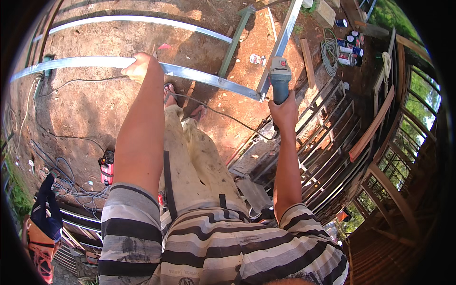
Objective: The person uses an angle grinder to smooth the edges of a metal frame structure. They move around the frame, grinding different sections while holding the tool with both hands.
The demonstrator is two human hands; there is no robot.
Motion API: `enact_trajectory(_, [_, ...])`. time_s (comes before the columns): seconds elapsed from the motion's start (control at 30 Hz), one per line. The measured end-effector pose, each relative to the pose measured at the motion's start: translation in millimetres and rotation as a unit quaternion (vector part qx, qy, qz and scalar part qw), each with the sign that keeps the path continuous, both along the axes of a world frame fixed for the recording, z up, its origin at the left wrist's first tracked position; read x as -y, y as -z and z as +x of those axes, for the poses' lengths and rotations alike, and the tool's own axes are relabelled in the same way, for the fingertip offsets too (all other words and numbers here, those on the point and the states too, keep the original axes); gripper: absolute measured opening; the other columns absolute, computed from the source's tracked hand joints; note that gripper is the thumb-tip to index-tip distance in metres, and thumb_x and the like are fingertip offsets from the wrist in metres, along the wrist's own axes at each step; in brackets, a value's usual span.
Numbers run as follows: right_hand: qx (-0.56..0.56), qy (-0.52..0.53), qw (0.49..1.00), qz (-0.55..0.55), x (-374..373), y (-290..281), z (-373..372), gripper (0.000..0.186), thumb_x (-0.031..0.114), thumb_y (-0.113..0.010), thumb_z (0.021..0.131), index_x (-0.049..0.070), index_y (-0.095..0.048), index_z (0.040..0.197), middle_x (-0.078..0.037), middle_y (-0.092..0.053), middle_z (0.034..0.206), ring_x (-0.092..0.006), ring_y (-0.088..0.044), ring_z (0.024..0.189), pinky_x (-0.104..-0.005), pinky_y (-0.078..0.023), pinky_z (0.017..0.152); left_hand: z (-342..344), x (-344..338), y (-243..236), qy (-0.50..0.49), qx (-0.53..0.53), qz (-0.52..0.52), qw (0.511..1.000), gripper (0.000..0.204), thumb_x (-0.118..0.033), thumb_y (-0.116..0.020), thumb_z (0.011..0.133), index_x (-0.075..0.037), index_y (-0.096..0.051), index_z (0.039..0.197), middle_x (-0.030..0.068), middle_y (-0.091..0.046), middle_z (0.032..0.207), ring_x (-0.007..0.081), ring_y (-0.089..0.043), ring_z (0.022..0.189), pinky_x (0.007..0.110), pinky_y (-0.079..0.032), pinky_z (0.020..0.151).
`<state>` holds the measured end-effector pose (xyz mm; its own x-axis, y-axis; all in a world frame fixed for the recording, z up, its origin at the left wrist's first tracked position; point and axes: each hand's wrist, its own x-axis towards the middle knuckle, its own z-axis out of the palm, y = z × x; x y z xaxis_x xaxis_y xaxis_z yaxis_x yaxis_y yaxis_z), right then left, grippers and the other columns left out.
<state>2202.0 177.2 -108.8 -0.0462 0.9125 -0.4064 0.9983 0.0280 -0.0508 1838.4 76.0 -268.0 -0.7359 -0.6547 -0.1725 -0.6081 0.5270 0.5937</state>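
My left hand (137,68) is wrapped round a long silvery metal bar (95,62) that runs across in front of me. At its right end the bar meets a second metal bar (287,29), which slants away to the upper right; the two form a corner. An angle grinder (280,84) with a grey head and dark teal body is gripped in my right hand (284,114). Its head lies beside the slanting bar, close to that corner. Whether the disc touches the metal is hidden. A dark cable (228,113) runs across the ground below the bar.
Another metal bar (137,19) lies farther off, joined to a green post (236,42). Stacked metal frames (327,137) and a wooden plank (373,126) stand at right. Beyond are a coiled hose (329,52) and several cans (350,50). A red device (107,168) and tangled cables (66,173) lie at left.
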Motion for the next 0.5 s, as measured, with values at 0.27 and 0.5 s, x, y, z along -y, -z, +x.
enact_trajectory(0.27, [-0.009,-0.014,1.0,0.018,-15,-2,-2,0.057,0.027,-0.075,0.075,0.002,-0.055,0.123,-0.029,-0.072,0.101,-0.0483,-0.07,0.096,-0.0551,-0.054,0.085,1,2,0,0.015,-0.017,0.012,1.0,0.041,-0.017,-0.069,0.078,0.01,-0.063,0.109,0.0292,-0.071,0.091,0.0452,-0.073,0.084,0.054,-0.06,0.076])
enact_trajectory(0.5, [-0.026,-0.013,0.999,0.013,-11,-14,-2,0.056,0.028,-0.077,0.074,-0.002,-0.058,0.117,-0.028,-0.072,0.099,-0.0464,-0.071,0.091,-0.0525,-0.054,0.082,2,6,5,0.039,-0.017,0.029,0.999,0.048,-0.017,-0.069,0.079,0.01,-0.057,0.117,0.029,-0.07,0.094,0.0466,-0.071,0.086,0.054,-0.059,0.078])
